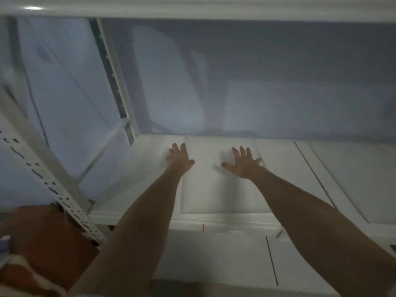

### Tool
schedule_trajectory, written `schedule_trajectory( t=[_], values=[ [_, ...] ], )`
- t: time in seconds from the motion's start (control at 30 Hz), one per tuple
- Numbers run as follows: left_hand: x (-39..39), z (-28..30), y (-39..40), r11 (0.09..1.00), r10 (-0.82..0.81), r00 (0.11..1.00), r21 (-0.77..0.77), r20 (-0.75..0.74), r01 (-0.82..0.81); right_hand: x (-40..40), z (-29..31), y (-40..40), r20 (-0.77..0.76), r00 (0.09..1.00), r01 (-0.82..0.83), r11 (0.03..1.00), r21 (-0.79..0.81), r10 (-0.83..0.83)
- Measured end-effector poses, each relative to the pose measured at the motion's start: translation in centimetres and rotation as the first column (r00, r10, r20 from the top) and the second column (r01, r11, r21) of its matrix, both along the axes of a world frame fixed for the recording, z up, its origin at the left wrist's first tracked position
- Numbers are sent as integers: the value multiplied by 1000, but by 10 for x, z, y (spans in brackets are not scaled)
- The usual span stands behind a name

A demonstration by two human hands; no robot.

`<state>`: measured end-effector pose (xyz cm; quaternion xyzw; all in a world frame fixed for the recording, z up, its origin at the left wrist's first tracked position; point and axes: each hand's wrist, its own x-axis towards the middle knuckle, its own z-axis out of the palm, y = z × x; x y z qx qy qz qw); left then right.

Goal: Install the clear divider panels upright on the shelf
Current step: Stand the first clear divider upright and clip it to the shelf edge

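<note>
No readable text, label, brand or number anywhere in my view. White shelf surface blank; only thin dark line marks on it and short red tick at near edge, no characters. Perforated upright post at left carries punched holes only, no stamping I can make out. Clear panel lying flat on shelf unmarked. Picture dim and blurred, so fine print, if any, too small to tell.

Clear divider panel under my palms: smooth, see-through plastic, faint sheen. Shelf: white, smooth, matt-painted metal. Upright post: perforated white-painted metal. Top rail: glossy white.
</note>
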<state>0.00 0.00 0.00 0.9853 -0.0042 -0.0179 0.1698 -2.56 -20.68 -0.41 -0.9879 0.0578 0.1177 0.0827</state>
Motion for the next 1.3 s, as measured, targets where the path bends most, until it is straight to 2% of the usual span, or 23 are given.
schedule_trajectory(
  t=[0.13, 0.33, 0.4, 0.53, 0.63, 0.73, 0.83, 0.9, 1.0, 1.07, 1.1, 1.17, 1.2, 1.23, 1.3],
  values=[
    [2, -4, -1, 973, 159, 981, -147, -114, -175, -2, -7, 2, 109, 992, -52, 992, -111, 64],
    [9, -15, -2, 923, 268, 935, -215, -234, -319, -3, -19, 8, 41, 994, -95, 988, -123, 100],
    [16, -16, -4, 881, 292, 915, -295, -280, -371, -2, -18, 8, 42, 993, -100, 986, -132, 106],
    [39, -26, -3, 813, 248, 895, -424, -371, -400, 0, -16, 10, 30, 994, -101, 987, -125, 106],
    [28, -11, -5, 737, 188, 876, -526, -444, -425, -1, -15, 14, 20, 996, -90, 991, -97, 92],
    [28, -11, -2, 705, 180, 848, -535, -499, -465, -5, -11, 21, -26, 997, -72, 995, -68, 71],
    [30, -18, 0, 569, 174, 836, -639, -521, -517, -8, -2, 32, -163, 987, -9, 1000, -19, 5],
    [25, -13, 0, 388, 91, 857, -774, -508, -500, -10, 8, 43, -251, 967, 42, 999, 20, -35],
    [20, -5, 5, 81, -56, 927, -927, -372, -367, -13, 22, 68, -320, 946, -18, 995, 100, 50],
    [17, -1, 8, -29, -84, 948, -950, -306, -310, -13, 31, 85, -326, 938, -68, 987, 149, 114],
    [17, 0, 10, -37, -72, 956, -957, -286, -289, -14, 35, 93, -307, 941, -90, 979, 181, 143],
    [15, 3, 13, 123, 43, 966, -958, -255, -258, -19, 47, 106, -266, 947, -113, 964, 242, 178],
    [13, 5, 16, 174, 84, 971, -956, -226, -237, -25, 53, 111, -247, 951, -121, 959, 256, 186],
    [11, 6, 20, 162, 84, 976, -964, -200, -212, -29, 58, 114, -227, 954, -136, 957, 258, 197],
    [6, 12, 26, 72, 65, 981, -979, -184, -189, -34, 65, 118, -226, 949, -163, 955, 246, 220]
  ],
)
